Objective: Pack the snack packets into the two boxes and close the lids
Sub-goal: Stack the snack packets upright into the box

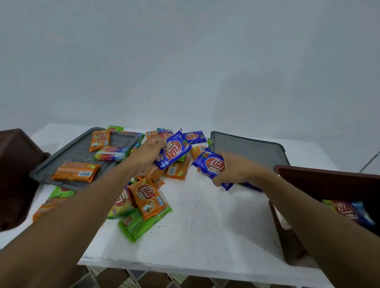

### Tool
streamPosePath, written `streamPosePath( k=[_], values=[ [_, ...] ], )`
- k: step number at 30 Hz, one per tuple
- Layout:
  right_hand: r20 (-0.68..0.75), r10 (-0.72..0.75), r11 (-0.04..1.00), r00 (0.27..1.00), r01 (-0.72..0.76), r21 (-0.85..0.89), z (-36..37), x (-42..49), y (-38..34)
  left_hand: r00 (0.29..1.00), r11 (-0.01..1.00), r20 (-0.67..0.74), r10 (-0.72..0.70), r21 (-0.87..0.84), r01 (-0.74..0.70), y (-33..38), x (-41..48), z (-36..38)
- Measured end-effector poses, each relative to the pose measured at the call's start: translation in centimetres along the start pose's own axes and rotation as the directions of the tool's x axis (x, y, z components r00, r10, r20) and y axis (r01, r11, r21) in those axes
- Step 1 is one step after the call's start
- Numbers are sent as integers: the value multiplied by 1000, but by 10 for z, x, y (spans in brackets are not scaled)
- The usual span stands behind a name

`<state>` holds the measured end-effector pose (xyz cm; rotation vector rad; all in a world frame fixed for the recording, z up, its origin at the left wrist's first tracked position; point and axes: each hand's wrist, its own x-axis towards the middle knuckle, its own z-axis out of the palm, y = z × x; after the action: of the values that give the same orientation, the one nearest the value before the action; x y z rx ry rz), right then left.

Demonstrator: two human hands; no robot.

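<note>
The right hand (234, 169) curls round a blue packet (210, 165) just left of the right box (331, 172), the left hand (149, 151) grips a second blue packet (172, 152) farther left; either slick wrapper may slip and land short of it.

This is a plain indoor room, perhaps in a home or a small back room; which of the two cannot be told. A bare white wall (191, 54) fills 12 o'clock. Before it stands a worn, speckled white table (201, 230) strewn with snack packets (149, 199). A brown left box (5, 171) sits at 9 o'clock and a brown right box (330, 178) at 3 o'clock. Brown-and-cream patterned floor tiles (152, 285) show at 6 o'clock.
</note>
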<state>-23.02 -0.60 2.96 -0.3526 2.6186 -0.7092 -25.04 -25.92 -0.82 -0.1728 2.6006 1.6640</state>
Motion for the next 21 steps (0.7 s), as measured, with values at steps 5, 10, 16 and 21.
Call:
streamPosePath(
  k=[5,10,16,21],
  values=[
    [5,-42,997,999,42,60,-45,-42,24,983,958,180,-33,-276,82,39,-11,32],
    [-20,-57,959,998,60,277,-86,-84,75,980,862,186,73,-506,32,98,-22,85],
    [-20,-19,892,1000,26,451,-135,-123,163,975,945,105,194,-286,-157,170,-43,154],
    [186,-42,980,982,4,198,-153,-140,227,924,979,336,182,-147,-140,202,-65,203]
  ],
)
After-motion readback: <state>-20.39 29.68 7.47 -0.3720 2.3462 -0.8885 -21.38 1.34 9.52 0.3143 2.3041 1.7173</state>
